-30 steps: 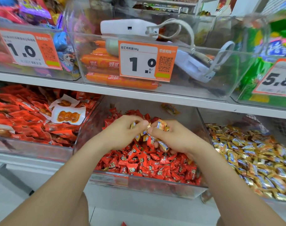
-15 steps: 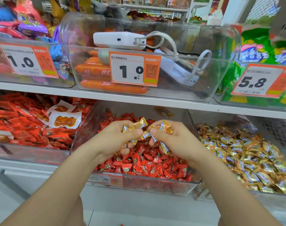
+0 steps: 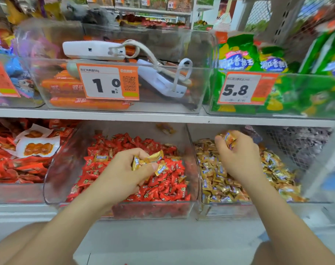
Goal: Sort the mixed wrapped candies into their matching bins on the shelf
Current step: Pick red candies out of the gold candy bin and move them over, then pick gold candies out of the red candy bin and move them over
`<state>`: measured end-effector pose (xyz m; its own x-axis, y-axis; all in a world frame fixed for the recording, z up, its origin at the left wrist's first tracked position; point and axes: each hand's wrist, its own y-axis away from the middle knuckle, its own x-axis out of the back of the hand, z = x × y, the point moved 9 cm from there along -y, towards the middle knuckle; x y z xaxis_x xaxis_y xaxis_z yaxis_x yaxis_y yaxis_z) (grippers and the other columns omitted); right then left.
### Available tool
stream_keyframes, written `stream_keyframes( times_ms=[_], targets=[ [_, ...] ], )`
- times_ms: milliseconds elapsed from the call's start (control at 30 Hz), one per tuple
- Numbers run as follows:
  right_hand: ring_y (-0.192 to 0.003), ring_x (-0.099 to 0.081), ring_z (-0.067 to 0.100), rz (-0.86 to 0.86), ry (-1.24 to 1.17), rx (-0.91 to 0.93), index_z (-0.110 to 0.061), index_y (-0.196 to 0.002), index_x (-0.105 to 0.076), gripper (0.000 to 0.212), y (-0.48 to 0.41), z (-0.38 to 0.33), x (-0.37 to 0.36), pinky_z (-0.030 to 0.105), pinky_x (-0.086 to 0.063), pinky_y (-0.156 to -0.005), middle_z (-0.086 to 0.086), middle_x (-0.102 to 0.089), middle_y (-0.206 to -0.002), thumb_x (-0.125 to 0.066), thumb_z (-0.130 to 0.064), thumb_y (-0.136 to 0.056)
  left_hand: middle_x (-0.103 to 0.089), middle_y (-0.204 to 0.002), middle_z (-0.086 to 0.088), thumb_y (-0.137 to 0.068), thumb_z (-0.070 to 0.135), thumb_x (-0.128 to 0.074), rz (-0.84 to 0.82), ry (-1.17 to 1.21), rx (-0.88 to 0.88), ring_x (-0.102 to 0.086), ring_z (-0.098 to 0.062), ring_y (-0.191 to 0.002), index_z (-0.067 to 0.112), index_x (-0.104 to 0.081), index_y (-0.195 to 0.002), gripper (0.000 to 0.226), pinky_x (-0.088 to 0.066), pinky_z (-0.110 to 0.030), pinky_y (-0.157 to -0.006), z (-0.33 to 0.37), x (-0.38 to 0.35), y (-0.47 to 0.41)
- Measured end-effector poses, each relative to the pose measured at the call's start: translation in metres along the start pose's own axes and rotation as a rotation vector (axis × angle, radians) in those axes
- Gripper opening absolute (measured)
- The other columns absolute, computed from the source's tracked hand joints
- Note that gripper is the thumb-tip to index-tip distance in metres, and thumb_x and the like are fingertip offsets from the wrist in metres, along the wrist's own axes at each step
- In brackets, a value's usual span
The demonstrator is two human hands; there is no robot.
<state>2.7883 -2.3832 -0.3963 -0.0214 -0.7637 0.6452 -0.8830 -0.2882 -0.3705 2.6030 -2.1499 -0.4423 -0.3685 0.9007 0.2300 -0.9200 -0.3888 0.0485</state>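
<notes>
Left hand (image 3: 122, 175) grips gold candies (image 3: 153, 156) over red-candy bin (image 3: 153, 209); right hand (image 3: 239, 157) clutches more over gold-candy bin (image 3: 226, 211).

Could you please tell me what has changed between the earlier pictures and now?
The right hand, gripping gold candies, moved right, from above the red-candy bin to above the gold-candy bin. The left hand stayed over the red-candy bin, holding its own gold handful; the bins did not move.

A shop: shelf bins of wrapped sweets behind orange price tags (image 3: 107, 82).
</notes>
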Motion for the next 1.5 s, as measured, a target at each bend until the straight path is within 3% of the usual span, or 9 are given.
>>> stream_keyframes(
  times_ms=[133,233,500,633,733,967,1200,1333,1500],
  targets=[
    [-0.126,-0.047,0.033,-0.265,0.425,0.024,-0.03,-0.141,-0.054,0.065,-0.012,0.062,-0.007,0.048,-0.042,-0.105,0.007,-0.056,-0.124,-0.061,-0.064,-0.086,-0.05,-0.059,-0.002,-0.097,0.029,-0.074,-0.063,-0.059,-0.105,-0.036,-0.019,-0.05,0.019,-0.064,-0.086,0.018,-0.029,-0.026,-0.048,0.041,-0.059,0.003],
    [-0.14,-0.041,0.031,-0.411,0.361,0.093,-0.031,-0.15,-0.051,0.057,-0.007,0.086,-0.006,0.043,-0.035,-0.114,0.008,-0.05,-0.143,-0.064,-0.051,-0.098,-0.057,-0.058,0.015,-0.093,0.038,-0.076,-0.039,-0.295,-0.308,-0.043,-0.01,-0.05,0.03,-0.065,-0.083,0.017,-0.033,-0.025,-0.051,0.082,-0.103,-0.003],
    [-0.088,-0.069,-0.003,0.037,-0.036,0.003,-0.026,-0.117,-0.077,0.021,-0.005,0.118,0.078,0.023,-0.056,-0.084,-0.014,-0.075,-0.105,-0.065,-0.024,-0.099,-0.071,-0.094,0.004,-0.093,0.041,-0.074,0.017,-0.62,-0.363,-0.062,-0.018,-0.08,0.035,-0.064,-0.096,0.012,-0.049,-0.036,-0.074,0.099,-0.201,-0.08],
    [-0.072,-0.066,-0.001,0.028,-0.026,-0.016,-0.028,-0.1,-0.081,0.021,0.007,0.115,0.082,0.017,-0.048,-0.066,-0.014,-0.075,-0.085,-0.066,-0.015,-0.093,-0.054,-0.147,0.0,-0.085,0.062,-0.075,-0.282,-0.837,-0.312,-0.049,-0.026,-0.137,0.03,-0.048,-0.148,0.076,-0.04,-0.044,-0.113,0.074,-0.241,-0.103],
    [-0.065,-0.062,-0.002,-0.015,-0.038,-0.011,-0.03,-0.094,-0.08,0.022,0.013,0.094,0.079,0.012,-0.041,-0.061,-0.014,-0.071,-0.072,-0.065,-0.014,-0.093,-0.041,-0.158,0.002,-0.09,0.072,-0.057,-0.312,-1.115,-0.368,-0.039,-0.036,-0.144,0.04,-0.032,-0.155,0.077,-0.029,-0.064,-0.117,0.07,-0.236,-0.09],
    [-0.07,-0.066,0.002,-0.185,-0.104,0.135,-0.03,-0.097,-0.078,0.021,0.048,-0.014,0.032,0.013,-0.046,-0.063,-0.015,-0.069,-0.07,-0.063,-0.016,-0.094,-0.056,-0.083,0.01,-0.104,0.042,-0.047,0.173,-0.94,-0.761,-0.055,-0.018,-0.083,0.026,-0.059,-0.095,0.023,-0.046,-0.04,-0.074,0.091,-0.121,0.005],
    [-0.094,-0.068,0.017,-0.357,0.053,0.334,-0.02,-0.108,-0.075,0.023,0.083,-0.109,-0.068,0.033,-0.054,-0.087,-0.002,-0.074,-0.1,-0.057,-0.019,-0.094,-0.065,-0.101,0.0,-0.093,0.05,-0.056,0.315,-1.132,-0.129,-0.06,-0.029,-0.102,0.028,-0.068,-0.105,0.028,-0.046,-0.044,-0.094,-0.013,0.037,-0.009],
    [-0.119,-0.055,0.041,-0.533,0.439,0.177,-0.006,-0.122,-0.058,0.032,0.069,-0.09,-0.14,0.043,-0.046,-0.098,0.021,-0.058,-0.125,-0.058,-0.022,-0.095,-0.067,-0.116,-0.014,-0.089,0.073,-0.043,0.287,-1.07,0.232,-0.057,-0.041,-0.118,0.017,-0.064,-0.106,0.062,-0.044,-0.049,-0.101,-0.047,0.082,-0.024],
    [-0.138,-0.037,0.048,-0.61,0.513,-0.077,0.0,-0.149,-0.035,0.068,0.03,-0.065,-0.192,0.051,-0.037,-0.115,0.032,-0.037,-0.148,-0.063,-0.029,-0.095,-0.055,-0.143,-0.019,-0.074,0.074,-0.077,0.154,-0.898,0.481,-0.053,-0.039,-0.132,0.002,-0.051,-0.137,0.099,-0.047,-0.045,-0.11,-0.059,0.092,-0.045]
  ],
)
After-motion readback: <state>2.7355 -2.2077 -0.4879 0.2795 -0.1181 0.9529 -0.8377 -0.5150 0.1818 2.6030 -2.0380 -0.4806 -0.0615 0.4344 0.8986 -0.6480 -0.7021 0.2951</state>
